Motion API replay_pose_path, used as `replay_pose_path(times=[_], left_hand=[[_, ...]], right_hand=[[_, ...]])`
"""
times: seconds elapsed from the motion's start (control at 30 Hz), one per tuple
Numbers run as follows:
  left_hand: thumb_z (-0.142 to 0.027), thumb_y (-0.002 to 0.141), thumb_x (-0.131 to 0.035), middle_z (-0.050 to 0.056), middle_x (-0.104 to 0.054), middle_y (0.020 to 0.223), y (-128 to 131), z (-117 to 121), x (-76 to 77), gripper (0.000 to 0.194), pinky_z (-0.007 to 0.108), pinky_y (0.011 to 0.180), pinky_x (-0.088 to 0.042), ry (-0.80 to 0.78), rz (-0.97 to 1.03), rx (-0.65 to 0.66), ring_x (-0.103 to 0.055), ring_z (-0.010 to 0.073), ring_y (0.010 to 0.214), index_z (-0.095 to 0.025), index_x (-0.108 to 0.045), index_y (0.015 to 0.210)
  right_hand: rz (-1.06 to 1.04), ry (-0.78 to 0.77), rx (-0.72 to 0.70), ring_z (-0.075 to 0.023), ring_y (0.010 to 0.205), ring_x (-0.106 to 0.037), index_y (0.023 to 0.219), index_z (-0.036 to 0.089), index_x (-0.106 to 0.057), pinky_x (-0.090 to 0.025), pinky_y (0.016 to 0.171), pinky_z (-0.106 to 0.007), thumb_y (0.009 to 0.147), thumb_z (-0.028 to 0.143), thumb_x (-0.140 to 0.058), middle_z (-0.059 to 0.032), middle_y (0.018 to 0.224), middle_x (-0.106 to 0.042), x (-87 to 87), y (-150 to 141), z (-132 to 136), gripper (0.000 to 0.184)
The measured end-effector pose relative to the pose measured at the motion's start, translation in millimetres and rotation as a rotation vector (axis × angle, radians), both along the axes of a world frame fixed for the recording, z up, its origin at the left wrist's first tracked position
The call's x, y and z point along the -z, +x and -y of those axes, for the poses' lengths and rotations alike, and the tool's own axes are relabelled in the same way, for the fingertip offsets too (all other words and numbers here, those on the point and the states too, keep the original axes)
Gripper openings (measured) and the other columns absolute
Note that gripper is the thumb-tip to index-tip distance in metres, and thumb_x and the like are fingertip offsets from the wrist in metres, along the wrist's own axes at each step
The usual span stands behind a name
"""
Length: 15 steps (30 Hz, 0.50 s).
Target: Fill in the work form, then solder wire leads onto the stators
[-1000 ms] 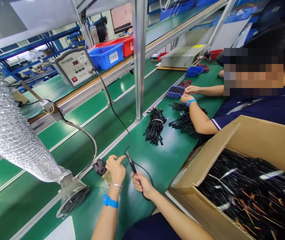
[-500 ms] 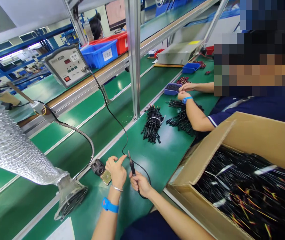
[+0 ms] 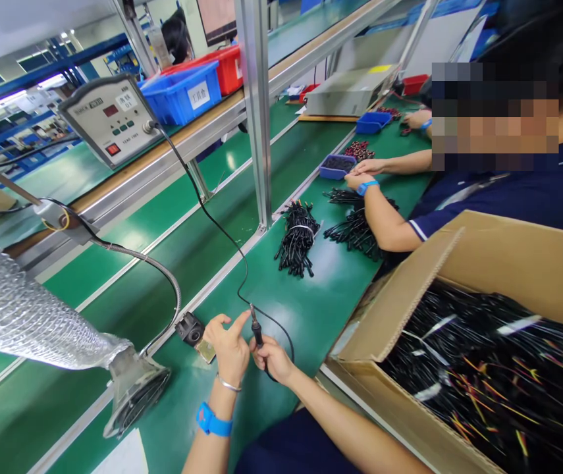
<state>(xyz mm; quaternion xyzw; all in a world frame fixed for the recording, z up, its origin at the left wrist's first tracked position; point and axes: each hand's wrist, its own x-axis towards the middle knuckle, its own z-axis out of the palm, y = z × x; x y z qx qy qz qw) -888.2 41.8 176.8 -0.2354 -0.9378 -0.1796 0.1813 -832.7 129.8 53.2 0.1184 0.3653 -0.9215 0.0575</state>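
One soldering iron, one carton, two cable heaps (outside it).

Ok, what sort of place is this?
Probably an electronics assembly workshop: a soldering iron in the right hand, bundled black cables on a green bench, and a carton of wires.

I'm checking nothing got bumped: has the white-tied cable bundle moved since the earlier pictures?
No. The bundle lies in the same place beside the foot of the post; both shift together with the camera.
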Motion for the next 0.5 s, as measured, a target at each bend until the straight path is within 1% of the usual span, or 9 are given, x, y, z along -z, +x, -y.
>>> replay_pose_path(times=[0.13, 0.27, 0.5], left_hand=[[0.005, 0.073, -0.044, 0.006, -0.044, 0.1, 5.8, 2.5, -3.2, 0.063, 0.037, 0.086, -0.033, -0.011, 0.01, -0.033, -0.045, 0.0211, 0.094, -0.037, -0.071, 0.11], [0.004, 0.072, -0.045, 0.007, -0.046, 0.101, 10.2, 2.5, -1.0, 0.063, 0.037, 0.087, -0.034, -0.02, 0.037, -0.051, -0.046, 0.0215, 0.096, -0.037, -0.07, 0.112], [0.005, 0.071, -0.045, 0.006, -0.044, 0.103, 14.9, 3.8, 2.3, 0.066, 0.038, 0.087, -0.032, 0.021, 0.061, -0.051, -0.046, 0.0221, 0.097, -0.037, -0.068, 0.116]], right_hand=[[0.012, 0.032, 0.011, -0.0055, 0.042, -0.037, 0.079, 0.014, -0.056, -0.032, 0.042, -0.018, 0.092, 0.045, -0.054, 0.0079, 0.052, -0.042, -2.3, -0.1, 0.9, 0.033], [0.023, 0.033, 0.004, -0.0054, 0.041, -0.037, 0.081, 0.013, -0.057, -0.032, 0.041, -0.018, 0.093, 0.045, -0.053, 0.0082, 0.051, -0.042, -3.5, 1.0, 1.5, 0.034], [0.038, 0.011, -0.032, -0.0047, 0.04, -0.036, 0.081, 0.013, -0.057, -0.031, 0.04, -0.017, 0.094, 0.048, -0.052, 0.0085, 0.051, -0.04, -3.8, 4.0, 3.1, 0.037]])
